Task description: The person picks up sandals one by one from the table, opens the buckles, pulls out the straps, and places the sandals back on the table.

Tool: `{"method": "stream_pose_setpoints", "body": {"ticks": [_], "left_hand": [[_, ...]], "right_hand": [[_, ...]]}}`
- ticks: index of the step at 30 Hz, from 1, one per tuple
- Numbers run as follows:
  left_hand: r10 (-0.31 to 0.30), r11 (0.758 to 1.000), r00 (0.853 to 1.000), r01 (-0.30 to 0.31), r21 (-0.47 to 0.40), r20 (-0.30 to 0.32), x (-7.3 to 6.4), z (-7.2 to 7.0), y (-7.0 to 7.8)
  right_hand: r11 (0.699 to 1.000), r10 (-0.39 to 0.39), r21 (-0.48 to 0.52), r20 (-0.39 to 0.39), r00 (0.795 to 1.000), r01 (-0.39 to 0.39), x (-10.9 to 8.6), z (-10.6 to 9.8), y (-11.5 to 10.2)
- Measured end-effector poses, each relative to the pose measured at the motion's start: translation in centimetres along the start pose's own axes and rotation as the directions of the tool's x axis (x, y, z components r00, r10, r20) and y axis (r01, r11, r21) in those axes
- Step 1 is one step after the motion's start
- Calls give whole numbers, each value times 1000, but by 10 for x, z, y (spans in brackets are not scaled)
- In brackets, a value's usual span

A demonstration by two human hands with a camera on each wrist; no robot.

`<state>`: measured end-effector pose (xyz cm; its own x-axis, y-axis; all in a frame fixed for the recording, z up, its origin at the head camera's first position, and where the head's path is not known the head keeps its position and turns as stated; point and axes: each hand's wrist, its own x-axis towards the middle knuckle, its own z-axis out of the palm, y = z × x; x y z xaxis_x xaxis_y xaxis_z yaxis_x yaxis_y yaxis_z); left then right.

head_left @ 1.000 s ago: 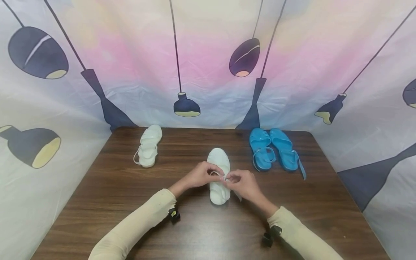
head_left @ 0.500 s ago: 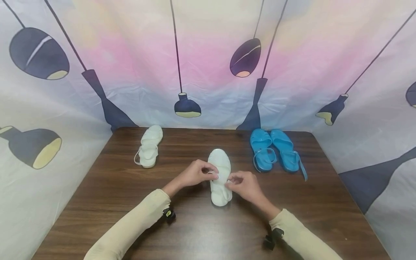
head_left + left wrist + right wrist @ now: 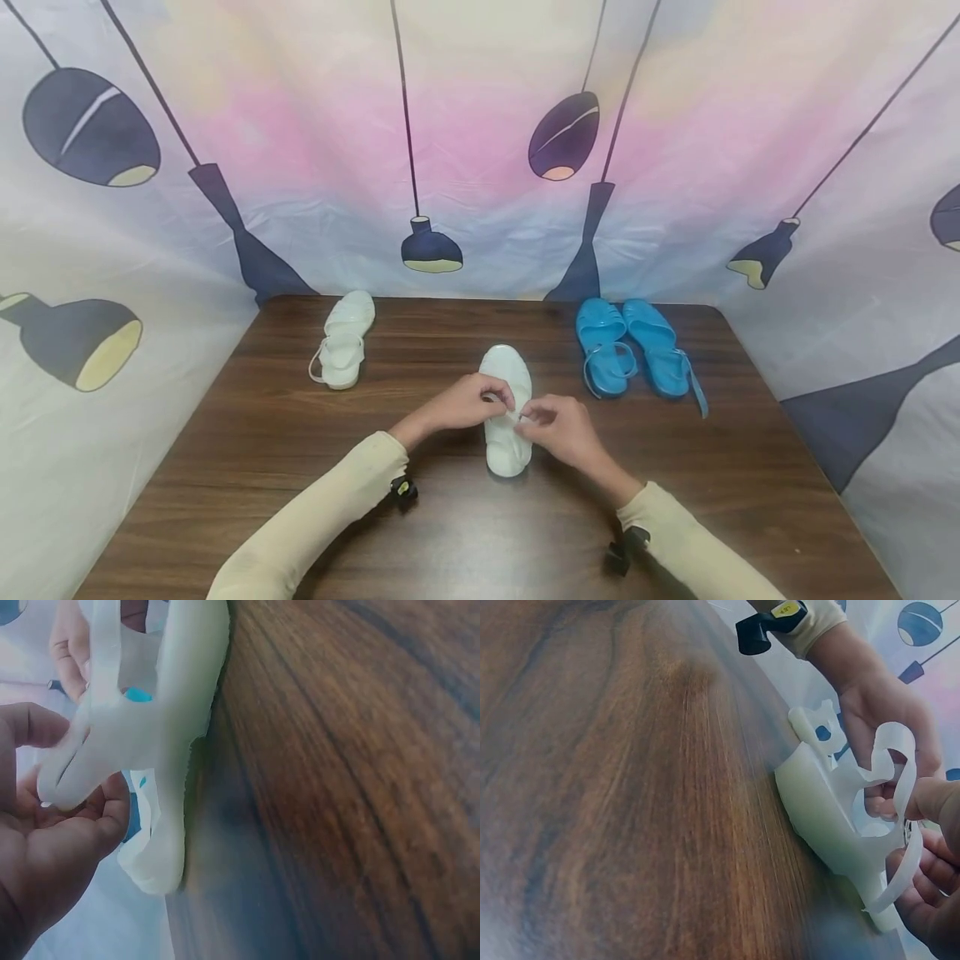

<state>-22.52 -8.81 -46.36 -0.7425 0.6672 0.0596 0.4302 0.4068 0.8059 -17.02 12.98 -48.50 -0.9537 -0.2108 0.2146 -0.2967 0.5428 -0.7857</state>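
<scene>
A white jelly sandal [image 3: 504, 364] lies sole down at mid-table, toe away from me. My left hand [image 3: 467, 403] is over its left side. In the left wrist view, the thumb and fingers of that hand pinch a slotted tab [image 3: 88, 754] on the sandal. On the sandal's right side, my right hand [image 3: 561, 428] pinches the ankle strap [image 3: 905, 776] near a small metal buckle [image 3: 907, 832]. That strap loops up above the sandal in the right wrist view. Both sets of fingertips are close together, partly hiding the strap.
Another white sandal [image 3: 347, 333] lies at the back left of the brown wooden table [image 3: 480, 542]. Two blue sandals, one left [image 3: 602, 325] and one right [image 3: 654, 329], lie side by side at the back right. A cloth printed with lamps [image 3: 480, 125] hangs behind the table.
Half a second ago the left hand was farther left, apart from the right hand. It has moved right and the fingertips are close together again. The right hand has barely shifted.
</scene>
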Motion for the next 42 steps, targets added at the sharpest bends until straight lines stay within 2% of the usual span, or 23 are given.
{"method": "stream_pose_setpoints", "body": {"ticks": [3, 7, 15, 24, 31, 35, 38, 42], "left_hand": [[19, 999, 1000, -20, 48, 6, 0, 1, 2], [39, 997, 999, -39, 61, -6, 0, 4, 2], [56, 998, 998, -55, 40, -14, -2, 4, 2], [23, 998, 996, -17, 68, -85, -8, -2, -7], [-29, 998, 995, 35, 61, -96, -14, -6, -10], [10, 995, 997, -3, 103, -73, -14, -4, -9], [70, 988, 997, -63, 141, -43, -12, -3, -8], [159, 976, 987, -155, 152, -12, -9, 0, -6]], "right_hand": [[1000, -8, 1, -3, 1000, 8, 0, 1, 0], [1000, -2, 9, 0, 1000, 2, 0, 1, 1], [1000, 21, -5, 7, 1000, -21, 0, 0, 1], [999, 34, -2, -13, 999, -34, 0, 0, 4], [999, 36, 5, -26, 999, -36, -2, 0, 5], [999, 36, 2, -21, 999, -36, -3, -1, 4], [1000, 26, -3, -15, 1000, -26, -2, -1, 4], [1000, -7, -17, -16, 1000, 7, -1, -1, 4]]}}
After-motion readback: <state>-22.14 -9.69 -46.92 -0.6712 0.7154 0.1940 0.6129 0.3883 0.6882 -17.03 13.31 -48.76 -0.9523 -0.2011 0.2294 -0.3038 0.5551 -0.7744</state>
